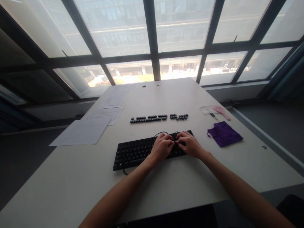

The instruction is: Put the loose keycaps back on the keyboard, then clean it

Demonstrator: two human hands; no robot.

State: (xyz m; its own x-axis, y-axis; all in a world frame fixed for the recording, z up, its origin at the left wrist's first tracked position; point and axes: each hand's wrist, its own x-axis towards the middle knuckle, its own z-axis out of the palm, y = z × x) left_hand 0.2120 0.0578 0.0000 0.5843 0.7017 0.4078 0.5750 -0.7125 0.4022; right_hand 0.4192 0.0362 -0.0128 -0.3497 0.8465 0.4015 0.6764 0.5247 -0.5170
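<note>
A black keyboard [135, 152] lies slanted on the white table, its right end farther from me. Over its right part, my left hand [163, 145] and my right hand [188, 144] meet with bent fingers, thumbs and fingertips pinched close together. Something small and dark shows between the fingertips, too small to name for certain. The hands cover many of the keys beneath them. Beyond the keyboard, loose black keycaps [149, 118] stand in rows, and a smaller group of keycaps [179, 117] sits to their right.
Printed paper sheets [82, 132] lie at the left. On the right are a purple cloth pouch [225, 133], a pink hairbrush [221, 111] and a small metal tool with a dark end [213, 116]. A cable shows beside the keyboard. Windows [123, 28] stand behind the table [171, 183].
</note>
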